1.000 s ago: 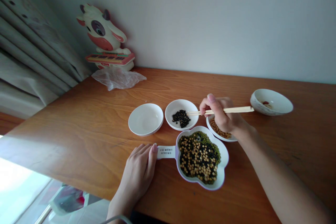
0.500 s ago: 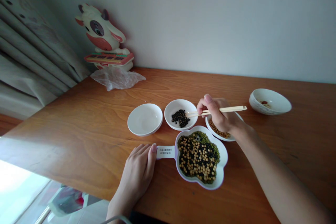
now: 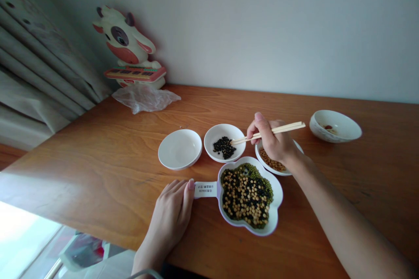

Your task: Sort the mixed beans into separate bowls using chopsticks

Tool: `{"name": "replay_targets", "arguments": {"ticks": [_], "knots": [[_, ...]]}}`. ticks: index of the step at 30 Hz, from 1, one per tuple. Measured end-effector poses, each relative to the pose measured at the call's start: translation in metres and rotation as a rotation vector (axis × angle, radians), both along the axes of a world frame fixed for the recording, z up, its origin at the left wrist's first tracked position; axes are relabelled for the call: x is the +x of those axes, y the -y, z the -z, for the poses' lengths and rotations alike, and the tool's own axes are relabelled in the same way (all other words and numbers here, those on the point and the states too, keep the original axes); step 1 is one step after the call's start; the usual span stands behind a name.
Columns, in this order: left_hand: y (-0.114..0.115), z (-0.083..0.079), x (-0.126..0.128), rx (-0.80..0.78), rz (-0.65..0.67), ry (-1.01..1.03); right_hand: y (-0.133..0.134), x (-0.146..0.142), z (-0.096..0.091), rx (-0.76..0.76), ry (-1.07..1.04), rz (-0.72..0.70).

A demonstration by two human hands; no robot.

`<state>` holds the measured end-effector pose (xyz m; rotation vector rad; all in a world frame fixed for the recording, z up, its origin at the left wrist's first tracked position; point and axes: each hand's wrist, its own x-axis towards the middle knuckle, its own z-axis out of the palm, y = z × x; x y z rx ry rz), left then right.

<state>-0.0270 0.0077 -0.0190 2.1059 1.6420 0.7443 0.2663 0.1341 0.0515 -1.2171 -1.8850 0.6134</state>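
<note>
My right hand [image 3: 273,137] is closed on a pair of wooden chopsticks [image 3: 288,127]. Their tips reach into a white bowl [image 3: 214,133], at the edge of a small heap of black beans [image 3: 224,147]. Below that hand, partly hidden, is another white bowl [image 3: 288,172] with yellowish-brown beans [image 3: 271,162]. My left hand [image 3: 173,209] grips the end of a handle on a flower-shaped dish [image 3: 276,196], which has a printed label on the handle. Mixed green, black and pale beans [image 3: 247,196] fill this dish. Left of the black beans stands an empty white bowl [image 3: 180,149].
A further white bowl [image 3: 335,126] with a few bits inside stands at the right. Toward the back left are a cow-shaped toy keyboard [image 3: 134,48] and a crumpled clear plastic bag [image 3: 145,98]. A curtain [image 3: 42,65] hangs at the left, beyond the wooden table [image 3: 98,174].
The rear ends of the chopsticks have risen, so they slant more steeply, while the tips stay by the black beans. My left hand keeps its hold on the handle.
</note>
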Motion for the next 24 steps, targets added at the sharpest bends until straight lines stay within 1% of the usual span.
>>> {"name": "replay_targets", "arguments": {"ticks": [5,10,16,19,24], "knots": [[0.000,0.000,0.000,-0.019,-0.008,0.000,0.002,0.000,0.000,0.015,-0.006,0.004],[-0.001,0.000,0.000,-0.027,-0.001,0.000,0.006,0.001,-0.007,0.011,0.082,-0.066],[0.001,-0.001,0.000,-0.030,-0.004,0.001,0.008,0.001,-0.011,0.003,0.110,-0.105],[0.001,-0.001,0.000,-0.024,-0.002,0.007,0.007,0.001,-0.009,-0.002,0.106,-0.096],[0.000,0.001,-0.001,-0.040,0.000,0.011,0.005,-0.001,-0.002,0.033,0.078,-0.041]]}}
